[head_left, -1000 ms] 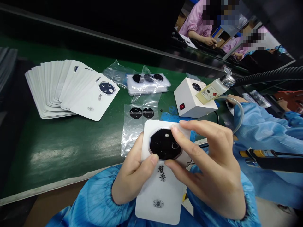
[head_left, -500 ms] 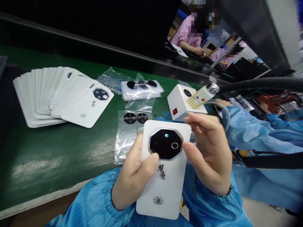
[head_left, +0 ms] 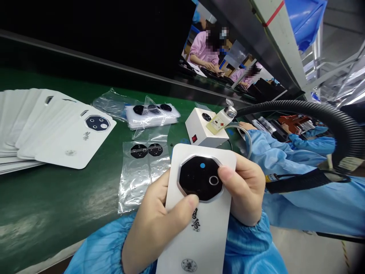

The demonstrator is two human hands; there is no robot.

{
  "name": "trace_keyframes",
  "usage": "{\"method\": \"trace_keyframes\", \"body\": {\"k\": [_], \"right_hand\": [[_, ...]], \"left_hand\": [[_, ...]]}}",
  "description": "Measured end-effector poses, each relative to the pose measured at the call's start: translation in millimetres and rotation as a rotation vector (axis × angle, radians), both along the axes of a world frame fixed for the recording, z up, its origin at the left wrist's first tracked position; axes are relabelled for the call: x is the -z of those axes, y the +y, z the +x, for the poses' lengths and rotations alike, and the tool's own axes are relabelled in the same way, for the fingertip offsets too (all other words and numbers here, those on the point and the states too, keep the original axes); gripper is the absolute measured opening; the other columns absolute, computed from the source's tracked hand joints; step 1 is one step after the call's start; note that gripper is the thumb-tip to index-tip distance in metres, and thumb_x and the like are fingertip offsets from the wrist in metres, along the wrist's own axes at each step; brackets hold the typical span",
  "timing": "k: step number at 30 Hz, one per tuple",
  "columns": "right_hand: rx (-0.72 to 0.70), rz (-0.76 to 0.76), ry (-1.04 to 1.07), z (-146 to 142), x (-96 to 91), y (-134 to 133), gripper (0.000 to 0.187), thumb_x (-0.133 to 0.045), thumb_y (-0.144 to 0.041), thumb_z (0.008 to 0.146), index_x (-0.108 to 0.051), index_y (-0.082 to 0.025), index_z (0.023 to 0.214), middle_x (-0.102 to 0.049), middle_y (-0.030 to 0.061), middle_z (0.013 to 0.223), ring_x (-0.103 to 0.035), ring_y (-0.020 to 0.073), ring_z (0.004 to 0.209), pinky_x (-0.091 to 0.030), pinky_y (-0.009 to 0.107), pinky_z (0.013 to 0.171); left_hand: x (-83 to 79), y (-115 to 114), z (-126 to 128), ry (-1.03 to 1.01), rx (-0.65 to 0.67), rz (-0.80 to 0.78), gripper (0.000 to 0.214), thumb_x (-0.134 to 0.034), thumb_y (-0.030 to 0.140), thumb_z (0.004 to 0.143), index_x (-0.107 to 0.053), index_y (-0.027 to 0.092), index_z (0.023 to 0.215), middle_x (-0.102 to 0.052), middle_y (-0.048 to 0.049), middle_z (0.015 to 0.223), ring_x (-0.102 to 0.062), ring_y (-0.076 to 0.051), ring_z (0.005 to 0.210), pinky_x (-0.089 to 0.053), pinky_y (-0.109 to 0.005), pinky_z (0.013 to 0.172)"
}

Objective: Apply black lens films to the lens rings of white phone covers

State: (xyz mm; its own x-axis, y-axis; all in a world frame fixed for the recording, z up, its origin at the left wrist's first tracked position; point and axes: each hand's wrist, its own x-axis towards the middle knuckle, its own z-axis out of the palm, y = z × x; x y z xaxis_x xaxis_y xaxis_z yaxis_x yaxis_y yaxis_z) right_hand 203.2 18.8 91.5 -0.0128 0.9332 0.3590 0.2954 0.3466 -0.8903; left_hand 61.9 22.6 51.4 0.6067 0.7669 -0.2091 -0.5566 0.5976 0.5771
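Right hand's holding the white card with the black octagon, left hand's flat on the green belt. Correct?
No: the left hand is not flat on the green belt. It holds the white card too, thumb at the lower edge of the black octagon, as the head view shows. The right hand does hold the card.

Green workbench (head_left: 57, 198) with cards, plastic bags and a small box

A fan of white cards (head_left: 71, 142) lies on the left, and a stack of cards in clear plastic (head_left: 151, 117) is behind it. A plastic sheet with two black lens pieces (head_left: 134, 179) lies on the bench. A white box with a red switch (head_left: 198, 131) stands right of them, with a labelled pump bottle (head_left: 219, 121) in front of it. A black corrugated hose (head_left: 342, 121) curves above, and two persons in pink coats (head_left: 201, 49) sit well apart.
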Motion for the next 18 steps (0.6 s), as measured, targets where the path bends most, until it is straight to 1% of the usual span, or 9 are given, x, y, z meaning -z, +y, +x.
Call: {"method": "trace_keyframes", "body": {"k": [4,7,9,12,15,18], "right_hand": [[0.009,0.011,-0.024,0.8,0.7,-0.1,0.019,-0.051,-0.028,0.088,-0.069,-0.030,0.093,-0.059,-0.0020,0.067,-0.052,0.0118,0.059,-0.043,0.024,0.054],[0.016,0.019,-0.039,1.3,0.7,-0.1,0.018,-0.052,-0.029,0.088,-0.069,-0.028,0.093,-0.060,-0.0012,0.067,-0.053,0.0126,0.058,-0.044,0.026,0.053],[0.022,0.021,-0.048,1.5,0.5,0.1,0.018,-0.052,-0.029,0.087,-0.069,-0.025,0.091,-0.061,-0.0001,0.067,-0.054,0.0132,0.057,-0.045,0.026,0.052],[0.029,0.009,-0.064,1.6,0.2,0.4,0.019,-0.051,-0.030,0.087,-0.069,-0.022,0.089,-0.062,0.0017,0.068,-0.055,0.0139,0.058,-0.045,0.025,0.049],[0.032,0.001,-0.077,1.6,0.4,0.5,0.020,-0.051,-0.030,0.087,-0.069,-0.021,0.087,-0.061,0.0021,0.066,-0.054,0.0136,0.056,-0.042,0.023,0.044],[0.019,0.018,-0.070,1.6,0.7,0.8,0.019,-0.051,-0.029,0.088,-0.068,-0.022,0.088,-0.060,0.0012,0.065,-0.054,0.0128,0.055,-0.041,0.022,0.043]], "left_hand": [[-1.1,-3.5,1.4,0.027,-0.049,0.030,0.024,-0.073,0.030,0.071,-0.064,0.024,0.092,-0.065,0.0023,0.066,-0.056,-0.008,0.054,-0.046,-0.011,0.048],[1.0,-3.0,1.0,0.036,-0.078,0.119,0.021,-0.069,0.027,0.076,-0.065,0.026,0.097,-0.067,0.0022,0.071,-0.058,-0.008,0.059,-0.047,-0.011,0.051],[2.7,-1.3,-0.3,0.012,-0.066,0.189,0.020,-0.065,0.024,0.080,-0.065,0.029,0.100,-0.068,0.0031,0.075,-0.061,-0.009,0.062,-0.049,-0.011,0.054],[4.6,1.6,-2.5,-0.023,-0.039,0.259,0.019,-0.060,0.020,0.084,-0.065,0.033,0.098,-0.070,0.0046,0.079,-0.063,-0.008,0.065,-0.051,-0.011,0.058],[4.9,1.6,-2.5,-0.013,-0.040,0.271,0.021,-0.060,0.020,0.084,-0.065,0.032,0.101,-0.071,0.0032,0.083,-0.064,-0.009,0.067,-0.052,-0.012,0.060],[3.2,-0.9,-0.5,0.014,-0.091,0.231,0.021,-0.062,0.022,0.082,-0.066,0.029,0.102,-0.071,0.0018,0.084,-0.063,-0.010,0.065,-0.051,-0.013,0.057]]}}
